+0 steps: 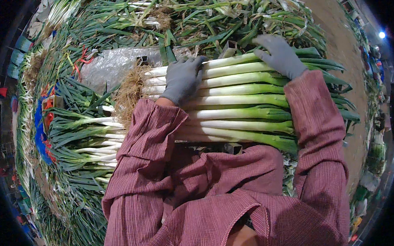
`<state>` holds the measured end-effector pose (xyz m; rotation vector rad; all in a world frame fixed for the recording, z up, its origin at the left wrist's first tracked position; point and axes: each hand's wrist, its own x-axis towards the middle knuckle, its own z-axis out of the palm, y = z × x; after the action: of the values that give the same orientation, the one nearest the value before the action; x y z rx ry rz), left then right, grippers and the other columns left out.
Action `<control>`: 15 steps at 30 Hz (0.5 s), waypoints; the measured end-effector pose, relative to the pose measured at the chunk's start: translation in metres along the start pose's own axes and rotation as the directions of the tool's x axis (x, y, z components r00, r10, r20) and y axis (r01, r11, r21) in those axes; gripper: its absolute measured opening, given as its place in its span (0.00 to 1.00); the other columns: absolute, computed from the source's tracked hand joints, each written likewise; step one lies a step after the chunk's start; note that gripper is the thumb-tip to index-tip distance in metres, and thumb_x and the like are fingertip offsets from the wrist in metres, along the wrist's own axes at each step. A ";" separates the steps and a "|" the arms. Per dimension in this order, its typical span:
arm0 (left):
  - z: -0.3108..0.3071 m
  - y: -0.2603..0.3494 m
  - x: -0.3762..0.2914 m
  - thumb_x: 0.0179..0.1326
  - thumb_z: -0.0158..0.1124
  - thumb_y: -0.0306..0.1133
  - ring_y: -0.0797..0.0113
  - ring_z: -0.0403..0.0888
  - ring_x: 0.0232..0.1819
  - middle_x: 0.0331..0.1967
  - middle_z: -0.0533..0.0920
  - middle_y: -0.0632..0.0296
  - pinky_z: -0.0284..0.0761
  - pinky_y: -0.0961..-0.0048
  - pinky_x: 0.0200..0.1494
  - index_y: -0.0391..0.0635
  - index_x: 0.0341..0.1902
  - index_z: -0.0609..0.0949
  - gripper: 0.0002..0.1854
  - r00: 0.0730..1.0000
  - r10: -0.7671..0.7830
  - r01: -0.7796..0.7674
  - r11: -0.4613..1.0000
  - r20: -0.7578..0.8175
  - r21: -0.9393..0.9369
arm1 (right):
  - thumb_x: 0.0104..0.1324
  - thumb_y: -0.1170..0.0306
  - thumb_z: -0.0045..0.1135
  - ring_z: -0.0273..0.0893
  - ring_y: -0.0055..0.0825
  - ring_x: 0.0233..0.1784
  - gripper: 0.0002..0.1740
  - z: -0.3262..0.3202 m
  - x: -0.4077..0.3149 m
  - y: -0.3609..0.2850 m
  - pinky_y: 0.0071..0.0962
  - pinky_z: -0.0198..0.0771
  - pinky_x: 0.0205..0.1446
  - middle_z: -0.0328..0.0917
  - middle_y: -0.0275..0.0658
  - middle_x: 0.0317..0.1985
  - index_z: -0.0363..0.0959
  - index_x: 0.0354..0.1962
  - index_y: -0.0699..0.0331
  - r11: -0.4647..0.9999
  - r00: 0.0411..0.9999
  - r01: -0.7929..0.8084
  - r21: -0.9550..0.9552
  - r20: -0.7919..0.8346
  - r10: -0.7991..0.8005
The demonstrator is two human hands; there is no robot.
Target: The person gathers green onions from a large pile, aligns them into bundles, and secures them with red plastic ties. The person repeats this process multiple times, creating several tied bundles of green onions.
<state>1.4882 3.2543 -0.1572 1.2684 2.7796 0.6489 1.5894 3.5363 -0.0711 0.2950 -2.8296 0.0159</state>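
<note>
A row of several long green onions (238,99) lies side by side before me, roots to the left and green leaves to the right. Dry brown roots (129,92) hang in a tangle at their left end. My left hand (183,78), in a grey knit glove, lies across the white shanks near the roots, its fingers curled over the far edge of the row. Over the far edge, where white turns to green, my right hand (280,56) in a matching glove has its fingers apart; they look blurred. The stand under the onions is mostly hidden; square metal tube ends (229,49) show at its edges.
Loose onion leaves (213,21) are heaped beyond the row. Clear plastic sheeting (108,66) lies at far left. More green onions (103,150) are piled left of my arm, beside a blue item (40,128) and red ties (83,60). Bare brown ground (354,143) shows at right.
</note>
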 end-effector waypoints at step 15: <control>0.010 0.000 0.007 0.71 0.43 0.44 0.48 0.83 0.42 0.35 0.85 0.52 0.74 0.53 0.48 0.49 0.47 0.80 0.19 0.997 -0.082 0.082 0.995 0.003 0.049 | 0.73 0.48 0.37 0.74 0.46 0.55 0.27 0.007 -0.036 0.072 0.41 0.68 0.60 0.78 0.49 0.49 0.74 0.53 0.57 0.947 0.800 -0.320 0.000 0.535 0.270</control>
<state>1.4855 3.2625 -0.1654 1.1545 2.8428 0.5762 1.6059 3.6137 -0.0871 -0.1648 -3.4070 0.1531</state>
